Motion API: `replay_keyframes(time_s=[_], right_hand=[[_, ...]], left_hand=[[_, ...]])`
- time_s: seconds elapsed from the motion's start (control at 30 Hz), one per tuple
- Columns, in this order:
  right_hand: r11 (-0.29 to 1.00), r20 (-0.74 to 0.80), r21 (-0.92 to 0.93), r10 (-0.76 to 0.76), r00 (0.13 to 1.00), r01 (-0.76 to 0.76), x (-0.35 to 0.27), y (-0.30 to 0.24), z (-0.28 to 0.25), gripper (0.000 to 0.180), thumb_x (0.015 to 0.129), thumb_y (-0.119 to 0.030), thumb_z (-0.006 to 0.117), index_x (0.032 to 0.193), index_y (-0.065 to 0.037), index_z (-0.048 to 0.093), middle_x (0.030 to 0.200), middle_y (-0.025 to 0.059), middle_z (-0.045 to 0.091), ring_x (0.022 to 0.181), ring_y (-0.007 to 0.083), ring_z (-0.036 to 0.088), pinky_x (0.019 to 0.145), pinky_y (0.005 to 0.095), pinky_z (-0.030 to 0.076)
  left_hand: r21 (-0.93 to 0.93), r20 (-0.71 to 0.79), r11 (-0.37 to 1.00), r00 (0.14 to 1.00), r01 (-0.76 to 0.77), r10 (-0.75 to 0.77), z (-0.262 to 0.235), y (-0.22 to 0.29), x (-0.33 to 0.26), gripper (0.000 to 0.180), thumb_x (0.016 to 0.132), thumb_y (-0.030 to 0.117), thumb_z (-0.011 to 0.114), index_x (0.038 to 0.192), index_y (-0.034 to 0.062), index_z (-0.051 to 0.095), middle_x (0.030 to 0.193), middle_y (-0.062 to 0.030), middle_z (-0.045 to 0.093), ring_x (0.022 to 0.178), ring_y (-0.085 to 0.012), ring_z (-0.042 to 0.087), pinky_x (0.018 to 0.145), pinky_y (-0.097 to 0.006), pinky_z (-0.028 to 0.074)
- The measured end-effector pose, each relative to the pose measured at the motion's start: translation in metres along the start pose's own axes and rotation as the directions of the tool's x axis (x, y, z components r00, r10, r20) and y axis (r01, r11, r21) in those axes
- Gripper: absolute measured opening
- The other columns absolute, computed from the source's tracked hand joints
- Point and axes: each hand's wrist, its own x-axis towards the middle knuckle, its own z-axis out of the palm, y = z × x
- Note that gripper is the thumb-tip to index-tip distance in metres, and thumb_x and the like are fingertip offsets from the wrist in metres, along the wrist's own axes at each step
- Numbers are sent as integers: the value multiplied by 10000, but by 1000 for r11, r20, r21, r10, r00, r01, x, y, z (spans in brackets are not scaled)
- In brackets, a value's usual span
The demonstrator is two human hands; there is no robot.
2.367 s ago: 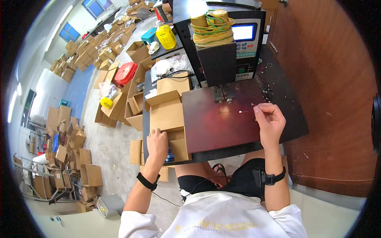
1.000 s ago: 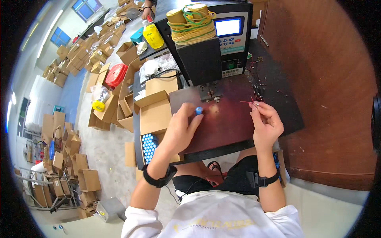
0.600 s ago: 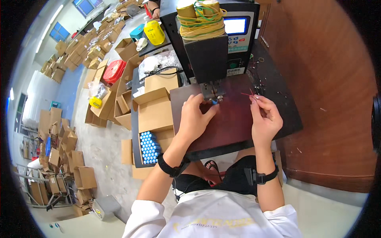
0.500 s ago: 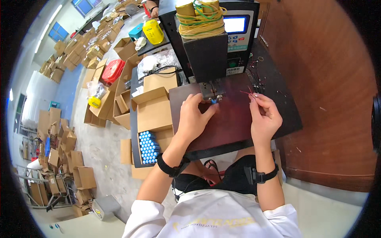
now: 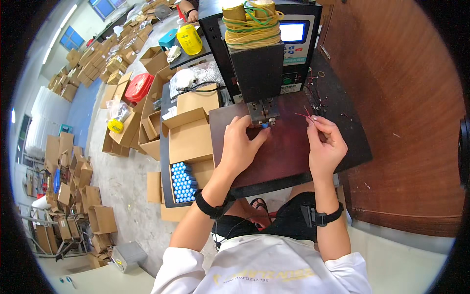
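Left hand [image 5: 242, 147] at frame centre, fingers pinching small blue cell [image 5: 265, 125] right under head of black machine [image 5: 259, 59]. Right hand [image 5: 325, 142] right of centre, fingertips gripping thin red wire [image 5: 303, 113]; wire tip near machine base. Dark red mat [image 5: 284, 152] bare between 2 hands, open down to near table edge. Tray of blue cells [image 5: 183, 182] at lower left table edge; cardboard boxes [image 5: 188, 132] crowd left side.
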Motion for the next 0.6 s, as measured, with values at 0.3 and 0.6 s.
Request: replay_keyframes(time_s=[0.3, 0.6], right_hand=[[1000, -4, 8, 2, 1000, -1, 1, 0, -2, 87, 880, 103, 690, 937, 45, 658, 1056, 146, 716, 935, 168, 714, 791, 253, 581], [892, 68, 290, 342, 937, -347, 2, -10, -7, 70, 896, 24, 720, 924, 5, 660, 997, 127, 707, 885, 181, 723, 665, 252, 585]], left_hand=[[14, -23, 997, 997, -71, 71, -1, 5, 2, 282, 813, 179, 797, 943, -21, 647, 858, -186, 650, 721, -279, 624, 661, -363, 486], [-232, -12, 970, 997, 73, -78, -5, 12, -3, 253, 763, 187, 772, 865, 13, 620, 782, -155, 614, 715, -293, 593, 694, -395, 457]])
